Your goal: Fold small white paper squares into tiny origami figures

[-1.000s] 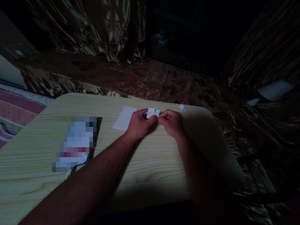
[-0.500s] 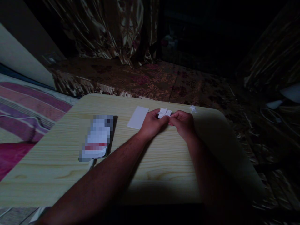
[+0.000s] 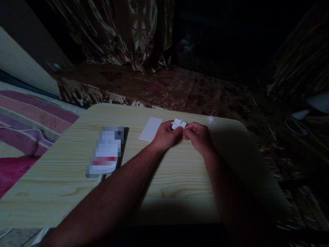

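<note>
A small folded white paper (image 3: 179, 124) with several pointed flaps is held over the far half of the table. My left hand (image 3: 166, 135) is closed on its left and lower side, thumb along the near edge. At its lower right corner, my right hand (image 3: 197, 133) pinches with curled fingers; the exact contact is partly hidden by the fingertips. Just left of my left hand lies a flat white paper stack or sheet (image 3: 150, 128). Farther right, near the table's back edge, sits a small star-like folded paper piece (image 3: 211, 119).
The pale wooden table (image 3: 177, 178) has rounded corners. On its left lies a blurred-out phone (image 3: 106, 151) with a cable at its lower end. Beyond are a patterned cloth ledge (image 3: 159, 84) and curtains (image 3: 133, 31). A striped bed cover (image 3: 31, 116) is at the left.
Both hands and the folded paper have shifted slightly to the left. The flat paper, the phone and the star-like piece stay in place.
</note>
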Tool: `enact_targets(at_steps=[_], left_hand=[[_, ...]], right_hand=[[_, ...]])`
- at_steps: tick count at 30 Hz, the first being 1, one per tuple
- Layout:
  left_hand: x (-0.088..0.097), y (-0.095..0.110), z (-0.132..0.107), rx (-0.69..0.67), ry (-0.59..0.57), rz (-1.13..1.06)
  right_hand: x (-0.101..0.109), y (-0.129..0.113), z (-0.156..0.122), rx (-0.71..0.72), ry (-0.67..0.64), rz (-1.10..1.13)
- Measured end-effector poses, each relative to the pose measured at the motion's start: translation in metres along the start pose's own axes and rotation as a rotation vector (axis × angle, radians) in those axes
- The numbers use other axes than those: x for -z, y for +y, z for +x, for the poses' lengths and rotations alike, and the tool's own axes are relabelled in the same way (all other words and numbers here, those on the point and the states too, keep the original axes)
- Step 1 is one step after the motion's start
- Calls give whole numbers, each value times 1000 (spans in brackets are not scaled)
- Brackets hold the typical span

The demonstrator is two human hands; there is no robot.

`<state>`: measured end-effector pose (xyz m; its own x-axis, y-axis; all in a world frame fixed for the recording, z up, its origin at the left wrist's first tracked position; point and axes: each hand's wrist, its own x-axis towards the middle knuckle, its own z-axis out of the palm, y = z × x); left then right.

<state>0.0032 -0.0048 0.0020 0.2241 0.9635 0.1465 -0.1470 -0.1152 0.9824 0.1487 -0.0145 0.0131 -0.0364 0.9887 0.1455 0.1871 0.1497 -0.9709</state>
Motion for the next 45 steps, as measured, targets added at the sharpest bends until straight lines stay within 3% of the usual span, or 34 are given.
enact_targets(at_steps=[11, 21, 28, 36, 45], left_hand=[[-5, 0, -1, 51, 61, -87], [-3, -1, 0, 76, 78, -118], [-2, -1, 0, 51, 88, -108], [-1, -1, 0, 60, 116, -142], [-3, 0, 1, 98, 70, -190]], right_hand=[[-4, 3, 0, 41, 90, -14], [-5, 1, 0, 6, 49, 68], [-2, 0, 1, -6, 1, 10], [-5, 2, 1, 28, 15, -27], [-6, 2, 0, 25, 55, -18]])
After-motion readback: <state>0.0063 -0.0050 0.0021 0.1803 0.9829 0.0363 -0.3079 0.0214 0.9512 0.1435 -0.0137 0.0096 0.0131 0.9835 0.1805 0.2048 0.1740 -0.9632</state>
